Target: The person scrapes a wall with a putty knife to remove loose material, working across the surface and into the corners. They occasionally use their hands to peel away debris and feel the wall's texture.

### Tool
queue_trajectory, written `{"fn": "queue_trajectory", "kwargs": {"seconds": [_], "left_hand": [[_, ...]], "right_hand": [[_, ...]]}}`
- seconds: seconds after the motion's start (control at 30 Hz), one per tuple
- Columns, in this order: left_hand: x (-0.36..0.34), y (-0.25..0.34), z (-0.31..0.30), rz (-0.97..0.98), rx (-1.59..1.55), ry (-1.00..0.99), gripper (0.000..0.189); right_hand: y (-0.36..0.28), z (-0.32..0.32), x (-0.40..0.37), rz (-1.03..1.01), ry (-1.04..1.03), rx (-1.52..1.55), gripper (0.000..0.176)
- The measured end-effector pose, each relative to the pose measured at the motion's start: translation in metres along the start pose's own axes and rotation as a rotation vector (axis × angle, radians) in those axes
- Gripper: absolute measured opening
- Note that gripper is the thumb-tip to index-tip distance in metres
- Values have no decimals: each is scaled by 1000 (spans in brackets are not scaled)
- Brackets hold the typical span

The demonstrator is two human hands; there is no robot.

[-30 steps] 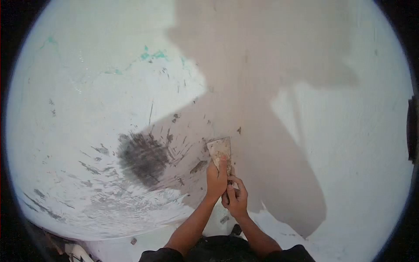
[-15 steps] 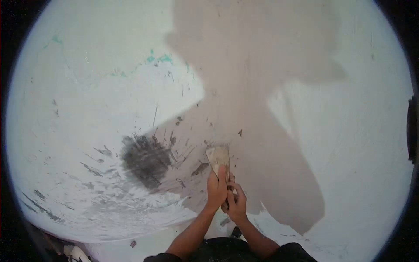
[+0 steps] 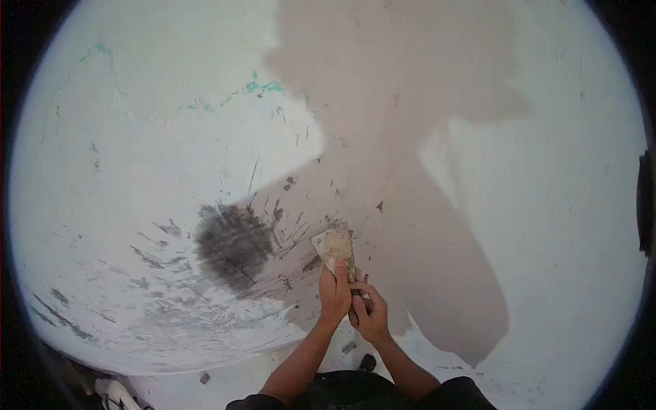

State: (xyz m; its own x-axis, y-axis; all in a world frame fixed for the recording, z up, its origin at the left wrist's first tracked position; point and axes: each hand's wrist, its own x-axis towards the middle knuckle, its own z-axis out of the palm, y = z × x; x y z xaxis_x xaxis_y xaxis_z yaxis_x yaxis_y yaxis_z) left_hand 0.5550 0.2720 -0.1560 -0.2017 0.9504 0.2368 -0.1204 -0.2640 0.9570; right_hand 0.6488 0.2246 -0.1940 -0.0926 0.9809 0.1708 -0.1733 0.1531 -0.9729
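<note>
Before the white wall, both my hands are together at a putty knife with a pale, crusted blade pointing up. A second, whiter blade edge fans out on its left, overlapped by the first. My left hand is closed around the lower part of the blades, thumb pressed flat on the front. Just right of it and lower, my right hand has its fingers curled round the dark handle. Part of the handle is hidden by the fingers.
A dark grey round patch with streaks spreading from it marks the wall to the left. Green flecks show higher up. My shadow covers the wall's middle. Small debris lies on the floor, near a white object at bottom left.
The blade has turned and shifted slightly left, and a second blade edge now shows beside it. Both hands stay together. The view has shifted slightly.
</note>
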Motion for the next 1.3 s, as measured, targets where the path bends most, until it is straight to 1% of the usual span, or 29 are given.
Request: {"fn": "queue_trajectory", "kwargs": {"seconds": [0.03,0.07,0.13,0.2,0.23,0.27,0.3,0.33,0.37,0.43,0.47,0.53,0.6,0.67,0.73,0.83,0.87,0.93,0.97,1.0,1.03,1.07,1.1,1.13,1.17,1.23,1.27,1.3], "left_hand": [[3,1,0,42,5,-19,37],[6,3,3,46,7,-19,37],[13,7,10,187,224,127,39],[20,0,8,234,242,114,38],[22,-3,7,273,259,101,38],[20,1,7,275,263,98,38],[16,7,9,143,120,82,36],[14,11,11,11,-24,64,34],[16,8,12,14,-22,58,34],[23,8,16,287,127,195,36],[23,14,17,276,134,189,36],[26,28,22,106,-69,102,36],[19,11,13,87,-72,93,34],[19,3,8,79,-69,78,32],[15,1,11,85,-36,120,36],[13,28,23,0,-16,143,31],[14,20,23,1,-18,143,31],[14,-1,14,81,-59,154,32],[18,3,16,89,-57,147,32],[20,9,19,96,18,144,32],[18,13,20,91,94,147,32],[16,16,19,79,97,146,32],[18,19,20,21,18,100,34],[20,21,22,-33,-61,50,37],[17,16,21,-32,-62,44,37],[14,3,16,91,-11,121,36],[20,6,19,107,-8,110,36],[22,9,21,101,-16,93,37]], "right_hand": [[0,1,3,13,-3,45,26],[0,1,7,25,-6,90,26],[-1,4,16,-6,14,96,24],[-3,6,21,-41,34,102,22],[-3,6,21,-17,32,129,22],[-4,5,22,8,31,155,22],[-2,2,21,6,32,158,22],[0,-3,20,-12,-23,111,24],[0,-5,21,-32,-75,65,25],[-14,-4,34,-50,-66,67,25],[-19,-2,33,-51,-63,67,25],[-20,1,29,-30,-43,83,25],[-23,1,27,-36,-30,99,25],[-19,2,16,-6,-41,53,26],[-12,-1,25,-13,-41,79,26],[-14,-6,22,48,-61,143,26],[-12,-5,22,45,-53,135,26],[-6,-2,18,47,-34,142,25],[-3,-3,21,27,-42,145,25],[-2,-4,21,13,-51,147,25],[-2,-4,22,23,-50,150,25],[-7,-5,27,50,-36,150,25],[-12,-7,31,68,-24,146,24],[-22,-6,28,98,-37,212,24],[-19,-7,24,94,-31,212,24],[-10,-6,17,48,-76,176,25],[-15,-4,18,94,-61,209,24],[-18,-4,24,86,-57,216,24]]}}
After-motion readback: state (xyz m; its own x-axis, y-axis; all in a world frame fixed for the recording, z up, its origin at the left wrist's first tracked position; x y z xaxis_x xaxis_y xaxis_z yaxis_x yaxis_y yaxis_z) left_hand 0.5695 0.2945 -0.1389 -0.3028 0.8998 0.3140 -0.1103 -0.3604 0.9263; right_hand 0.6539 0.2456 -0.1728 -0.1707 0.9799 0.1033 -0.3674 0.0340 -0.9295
